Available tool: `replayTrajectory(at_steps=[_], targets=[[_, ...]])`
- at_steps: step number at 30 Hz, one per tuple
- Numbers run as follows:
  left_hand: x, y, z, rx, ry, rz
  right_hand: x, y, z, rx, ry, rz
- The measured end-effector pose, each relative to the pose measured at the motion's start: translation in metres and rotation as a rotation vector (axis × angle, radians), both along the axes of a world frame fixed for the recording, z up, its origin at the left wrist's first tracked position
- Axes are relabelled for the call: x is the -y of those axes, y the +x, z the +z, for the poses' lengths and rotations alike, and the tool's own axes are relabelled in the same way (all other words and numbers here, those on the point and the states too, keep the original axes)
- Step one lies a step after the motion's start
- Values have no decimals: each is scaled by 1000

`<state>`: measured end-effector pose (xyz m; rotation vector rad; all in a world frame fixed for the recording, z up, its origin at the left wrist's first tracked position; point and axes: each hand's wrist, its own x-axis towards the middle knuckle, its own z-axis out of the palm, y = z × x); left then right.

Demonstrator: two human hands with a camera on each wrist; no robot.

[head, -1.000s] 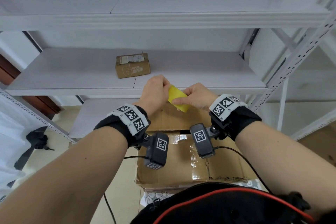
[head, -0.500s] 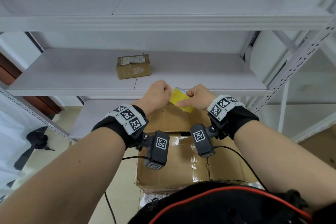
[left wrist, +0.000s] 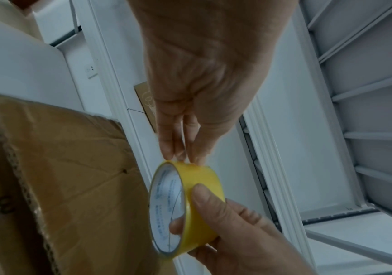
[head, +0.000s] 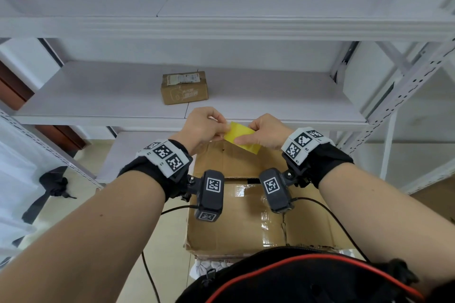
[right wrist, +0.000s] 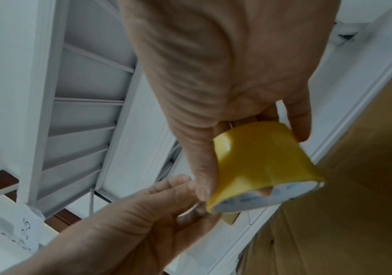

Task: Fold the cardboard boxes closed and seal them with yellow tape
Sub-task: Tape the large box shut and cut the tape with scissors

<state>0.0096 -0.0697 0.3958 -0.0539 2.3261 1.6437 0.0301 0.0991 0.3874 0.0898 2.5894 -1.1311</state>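
A yellow tape roll (head: 242, 138) hangs in the air above the far flap of a big cardboard box (head: 246, 226). My right hand (head: 262, 132) grips the roll, thumb on its outer band (left wrist: 196, 202) and a finger inside the core. My left hand (head: 206, 128) pinches at the roll's rim with thumb and fingertips (left wrist: 182, 157). The right wrist view shows the roll (right wrist: 260, 161) from outside, with the left fingertips (right wrist: 190, 202) at its lower edge. The box's far flap (left wrist: 68, 186) stands up; its near top carries old clear tape.
A small sealed cardboard box (head: 184, 87) with a label sits on the white metal shelf (head: 98, 96) just beyond my hands. Another shelf runs overhead. Camera cables hang from my wrists over the big box. Dark cloth (head: 53, 187) lies on the floor at the left.
Both hands dropped a little with the roll and have stayed over the box since. The roll has turned slightly, and the left fingertips have shifted along its rim.
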Motion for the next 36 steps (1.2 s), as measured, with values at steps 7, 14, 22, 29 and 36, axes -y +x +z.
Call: replayTrajectory(at_steps=[7,14,22,29,36], targets=[[18,2,0,108,108,104,4,6,-4,-51,81,179],[27,8,-10,176,130,138,12,3,-3,-117,419,331],[32,8,-9,246,153,163,8,2,0,-97,644,421],[50,2,-5,297,198,208,9,-1,6,-237,540,303],[69,9,-19,429,264,223,8,5,-15,-83,131,167]])
